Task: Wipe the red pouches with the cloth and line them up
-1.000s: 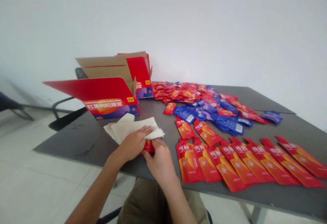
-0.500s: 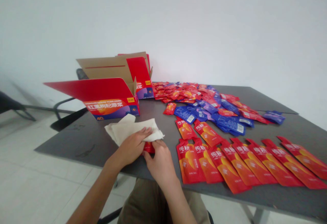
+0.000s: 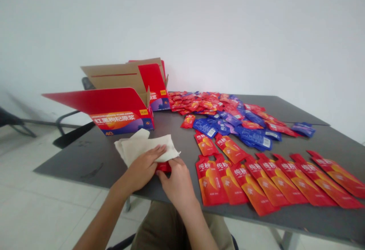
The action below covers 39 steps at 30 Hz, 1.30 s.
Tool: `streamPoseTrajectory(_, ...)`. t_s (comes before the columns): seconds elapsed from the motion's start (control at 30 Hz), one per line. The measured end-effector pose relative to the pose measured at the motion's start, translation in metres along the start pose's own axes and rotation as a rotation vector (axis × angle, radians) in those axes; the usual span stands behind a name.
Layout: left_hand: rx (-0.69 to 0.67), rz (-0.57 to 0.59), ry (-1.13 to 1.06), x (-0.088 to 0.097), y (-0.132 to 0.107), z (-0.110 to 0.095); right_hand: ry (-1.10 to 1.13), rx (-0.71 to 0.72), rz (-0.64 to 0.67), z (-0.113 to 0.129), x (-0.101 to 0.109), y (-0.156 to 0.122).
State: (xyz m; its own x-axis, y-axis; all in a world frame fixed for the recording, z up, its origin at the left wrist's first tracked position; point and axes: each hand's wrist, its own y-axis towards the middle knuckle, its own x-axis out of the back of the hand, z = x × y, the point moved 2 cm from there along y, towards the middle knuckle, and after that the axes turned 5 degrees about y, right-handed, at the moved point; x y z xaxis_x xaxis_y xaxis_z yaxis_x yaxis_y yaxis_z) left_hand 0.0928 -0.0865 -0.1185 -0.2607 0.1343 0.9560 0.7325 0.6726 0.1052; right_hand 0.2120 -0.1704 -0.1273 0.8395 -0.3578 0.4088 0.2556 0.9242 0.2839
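Note:
My left hand (image 3: 144, 170) lies on a folded white cloth (image 3: 142, 147), its fingers closed over the cloth's near edge. A red pouch (image 3: 164, 167) shows between my hands, mostly hidden by the cloth and fingers. My right hand (image 3: 178, 184) grips the pouch's lower part, next to the cloth. To the right, a long row of red-and-orange spouted pouches (image 3: 256, 181) lies side by side, with the nearest one a short way from my right hand.
A loose heap of red and blue pouches (image 3: 205, 107) covers the far part of the dark grey table (image 3: 85, 166). An opened red carton (image 3: 122, 120) stands at the back left. Beyond the table's left edge are a black chair armrest (image 3: 72, 136) and a tiled floor.
The view has shifted slightly, so the table contents sit a little further left. My hands stay on the cloth and pouch, with the cloth pressed slightly lower over the pouch.

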Motion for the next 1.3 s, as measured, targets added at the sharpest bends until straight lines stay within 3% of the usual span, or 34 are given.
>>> streamPoseTrajectory(0.07,0.022,-0.033,-0.005,-0.002,-0.015,-0.001,-0.017,0.001,0.014,-0.001,-0.001,0.000)
streamPoseTrajectory(0.13,0.038,-0.035,0.018,-0.001,-0.014,-0.002,-0.028,0.008,0.020,0.000,0.000,0.000)
streamPoseTrajectory(0.33,0.038,0.021,0.062,0.005,0.031,0.002,-0.010,0.029,-0.010,0.003,0.003,0.000)
streamPoseTrajectory(0.57,0.028,-0.049,-0.019,-0.001,-0.015,-0.001,-0.018,0.000,0.002,0.000,-0.001,-0.002)
streamPoseTrajectory(0.8,0.060,0.017,0.085,0.005,0.029,-0.004,-0.006,0.018,-0.018,0.001,0.001,0.000)
streamPoseTrajectory(0.9,0.006,0.006,0.024,0.002,0.010,-0.003,-0.003,-0.003,-0.015,0.001,0.001,-0.001)
streamPoseTrajectory(1.03,0.047,-0.058,-0.009,-0.001,-0.017,0.002,0.001,0.015,0.000,0.002,0.001,-0.001)
streamPoseTrajectory(1.23,0.059,0.032,0.112,0.004,0.027,0.008,-0.008,0.022,-0.013,0.003,0.002,-0.001)
streamPoseTrajectory(1.3,0.030,0.039,0.104,0.004,0.025,0.005,-0.010,0.019,-0.013,0.002,0.002,-0.001)
